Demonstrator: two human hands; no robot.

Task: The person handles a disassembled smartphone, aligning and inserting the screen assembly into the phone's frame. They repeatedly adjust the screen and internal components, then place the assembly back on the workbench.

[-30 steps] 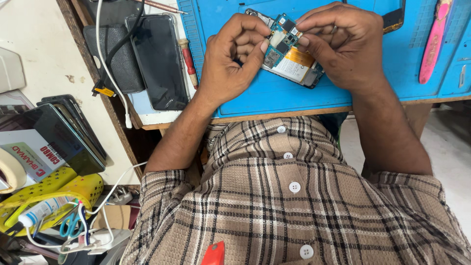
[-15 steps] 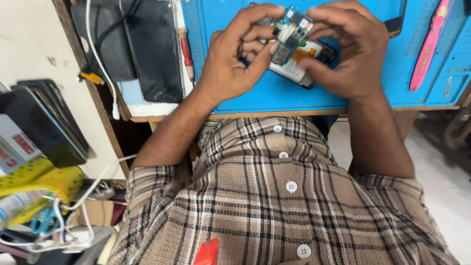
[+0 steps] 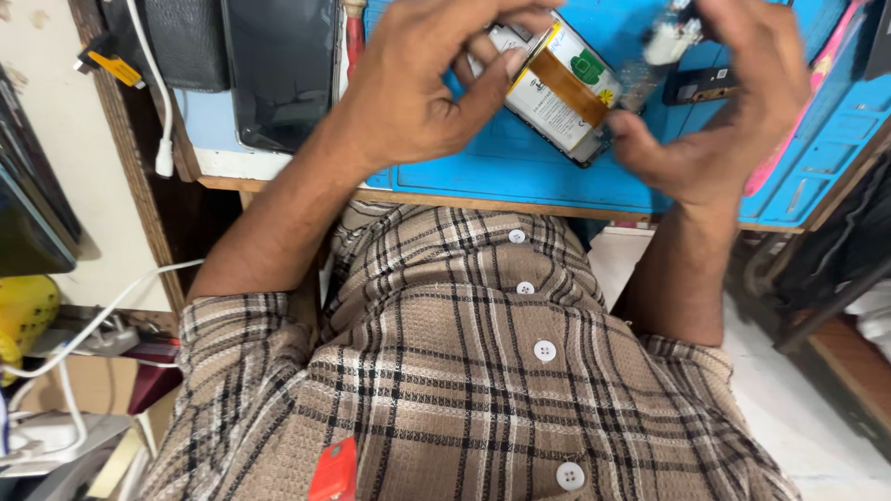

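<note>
Near the top centre of the frame, the left hand [image 3: 418,93] has its grip clamped on an opened phone [image 3: 557,93] with a white battery and an orange strip showing, held tilted just above the blue mat [image 3: 520,176] on the counter [image 3: 445,197]. The right hand [image 3: 733,111], at the upper right, has its fingers curled toward the phone's right edge, thumb close to its lower corner, though blur hides whether that grip is closed on it. A dark tablet [image 3: 278,74] lies at the upper left, and 4 white buttons run down the plaid shirt [image 3: 483,371].
</note>
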